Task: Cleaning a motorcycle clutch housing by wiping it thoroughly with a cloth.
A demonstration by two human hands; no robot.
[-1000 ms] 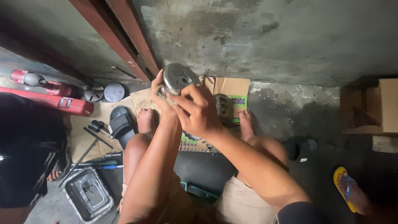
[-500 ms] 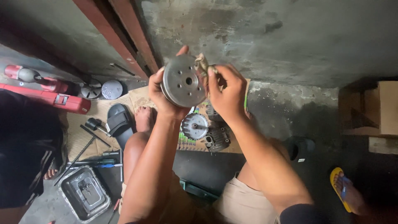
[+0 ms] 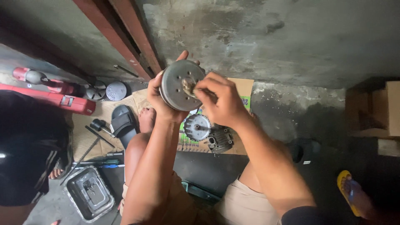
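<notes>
Grey, dull metal makes up the round drum [image 3: 182, 85] that is held up at the middle of the head view, in front of a stained concrete wall [image 3: 271, 37]. Its flat face, pierced by small holes around a central bore, is turned toward the camera, so its axis runs roughly along the line of sight. The drum is gripped from the left and from behind by the left hand [image 3: 160, 98], fingers wrapped over the rim and the thumb raised at the top edge. The right hand [image 3: 221, 102] is brought in from the right, its fingertips pinched on something small at the centre of the face; what is pinched cannot be made out. Both hands are touching the drum, the left bearing it.

Below the hands, on a sheet of flattened cardboard [image 3: 246, 85], a toothed, disc-shaped part [image 3: 196, 127] is seen beside a dark cast housing [image 3: 219, 141]. To the left, a black sandal [image 3: 123, 123] and a bare foot [image 3: 146, 118] rest on the cardboard. Further left lie a red tool [image 3: 50, 93], two round metal discs [image 3: 106, 90], screwdrivers [image 3: 102, 163] and a grimy rectangular tray [image 3: 88, 196]. At the lower right, another person's foot in a yellow sandal [image 3: 350, 193] is visible, and a cardboard box [image 3: 385, 110] stands at the right edge.
</notes>
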